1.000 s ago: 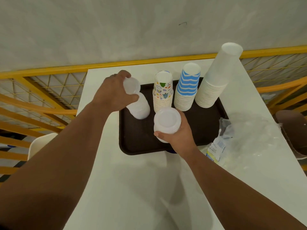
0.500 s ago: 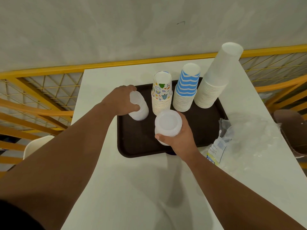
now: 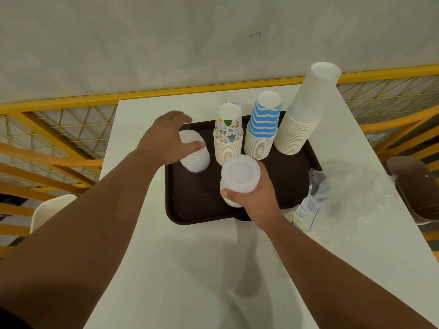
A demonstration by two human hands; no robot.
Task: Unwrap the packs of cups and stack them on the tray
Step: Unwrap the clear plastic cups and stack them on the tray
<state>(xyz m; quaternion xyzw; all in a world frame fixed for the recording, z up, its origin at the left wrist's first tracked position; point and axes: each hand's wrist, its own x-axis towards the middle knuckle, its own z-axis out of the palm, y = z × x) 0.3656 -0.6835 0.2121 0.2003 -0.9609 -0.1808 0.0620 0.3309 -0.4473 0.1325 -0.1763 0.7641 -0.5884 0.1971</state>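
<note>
The right hand (image 3: pixel 255 198) has its grip wrapped around a short stack of translucent white cups (image 3: pixel 238 179), thumb across the near side and fingers behind, holding it upside down just above the near middle of the dark tray (image 3: pixel 190 210). The left hand (image 3: pixel 166 141) has a loose grip, fingers spread and thumb stretched along the side of a second stack of the same white cups (image 3: pixel 196 157); whether it presses that stack or only hovers against it is hard to tell, but it grasps nothing. That stack stands on the tray to the left of the held one and slightly farther away. To do this step well, I judge the held stack should come down straight over the standing one, bases aligned, with the left hand steadying the lower stack so it does not tip or slide on the smooth tray. A squeeze that is too hard would probably buckle these thin cups. Beyond the right grip stand three taller stacks: patterned cups (image 3: pixel 228 134), blue-striped cups (image 3: pixel 262 129) and plain white cups (image 3: pixel 301 115), all upside down and leaning slightly outward. To the right of the grip, crumpled clear wrapping (image 3: pixel 351 193) lies on the white surface (image 3: pixel 190 269), just beside the tray.
</note>
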